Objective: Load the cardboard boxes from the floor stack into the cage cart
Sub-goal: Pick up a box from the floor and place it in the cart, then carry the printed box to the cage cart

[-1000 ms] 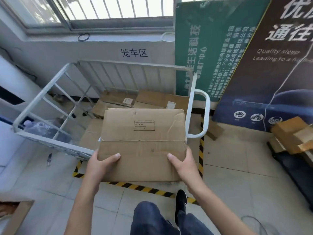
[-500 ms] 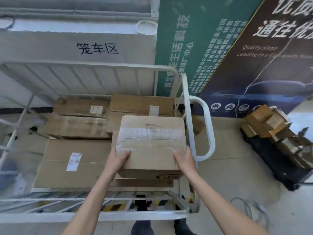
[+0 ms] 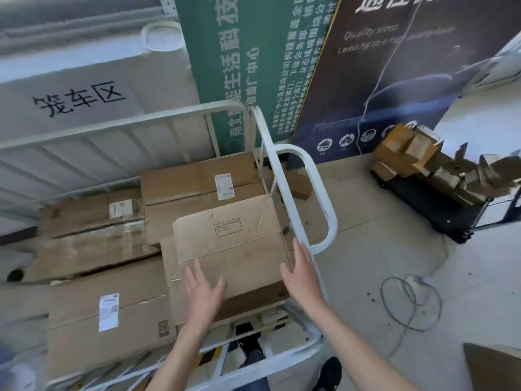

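**Q:** Where is the cardboard box?
**A:** The cardboard box [image 3: 231, 244] lies flat inside the cage cart [image 3: 324, 198], in the near right corner. It rests on a lower box [image 3: 167, 258], of which only a strip shows at the left. Its right edge lies close against the cart's right rail.

**Q:** What is the state of each grip?
**A:** The left hand [image 3: 204, 292] has its grip spread, fingers straight, over the near left part of the box top. The right hand [image 3: 300, 273] has its grip spread, fingers straight, at the box's right edge. Motion blur obscures contact; the left palm appears to hover just above the cardboard.

**Q:** What surrounds them?
**A:** A labelled box [image 3: 107, 314] fills the near left of the cart, and two further boxes [image 3: 203, 179] lie at the far side. None of the label print is readable. The frame cuts off the cart's left side. On the floor [image 3: 366, 263] to the right lies a wire loop [image 3: 408, 303]. Beyond it stands a black trolley [image 3: 439, 218] carrying cardboard pieces, blurred and cut off at the frame edge.
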Demonstrator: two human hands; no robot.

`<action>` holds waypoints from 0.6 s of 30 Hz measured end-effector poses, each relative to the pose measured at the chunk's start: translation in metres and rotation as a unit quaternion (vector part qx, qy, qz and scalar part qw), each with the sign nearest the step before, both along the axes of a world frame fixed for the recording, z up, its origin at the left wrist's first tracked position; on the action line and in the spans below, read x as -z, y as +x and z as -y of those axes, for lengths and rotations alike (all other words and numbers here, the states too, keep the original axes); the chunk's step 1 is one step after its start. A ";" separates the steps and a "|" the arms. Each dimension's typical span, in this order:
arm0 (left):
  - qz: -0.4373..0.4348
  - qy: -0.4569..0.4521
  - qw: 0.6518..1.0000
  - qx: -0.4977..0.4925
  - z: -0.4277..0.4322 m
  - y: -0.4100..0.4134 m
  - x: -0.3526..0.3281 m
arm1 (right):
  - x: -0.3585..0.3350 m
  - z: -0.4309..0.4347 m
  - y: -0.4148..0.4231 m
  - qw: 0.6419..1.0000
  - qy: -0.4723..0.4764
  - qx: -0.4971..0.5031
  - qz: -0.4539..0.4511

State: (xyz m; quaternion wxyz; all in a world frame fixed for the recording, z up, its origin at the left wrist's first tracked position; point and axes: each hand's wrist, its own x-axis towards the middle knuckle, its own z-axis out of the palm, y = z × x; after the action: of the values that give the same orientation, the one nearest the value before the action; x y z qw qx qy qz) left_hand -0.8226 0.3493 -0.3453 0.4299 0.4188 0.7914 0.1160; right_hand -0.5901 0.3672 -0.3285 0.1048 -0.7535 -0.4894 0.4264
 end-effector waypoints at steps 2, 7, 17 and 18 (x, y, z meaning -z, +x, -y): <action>0.009 0.029 0.997 0.069 -0.002 0.042 -0.019 | -0.018 0.018 0.021 0.998 0.041 0.039 -0.024; 0.037 0.101 0.958 0.267 0.000 0.181 -0.059 | -0.051 0.080 0.116 0.988 0.094 0.121 0.019; 0.049 0.103 0.859 0.499 0.111 0.463 -0.105 | -0.070 0.260 0.357 0.944 0.080 0.316 0.049; 0.055 0.101 0.847 0.519 0.128 0.490 -0.107 | -0.072 0.281 0.378 0.936 0.078 0.340 0.056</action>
State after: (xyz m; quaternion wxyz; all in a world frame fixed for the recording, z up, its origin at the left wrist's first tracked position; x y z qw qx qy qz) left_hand -0.3327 0.2213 -0.2384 0.4255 0.8025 0.4176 -0.0215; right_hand -0.2125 0.0861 -0.2564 0.2742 -0.8869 -0.2408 0.2832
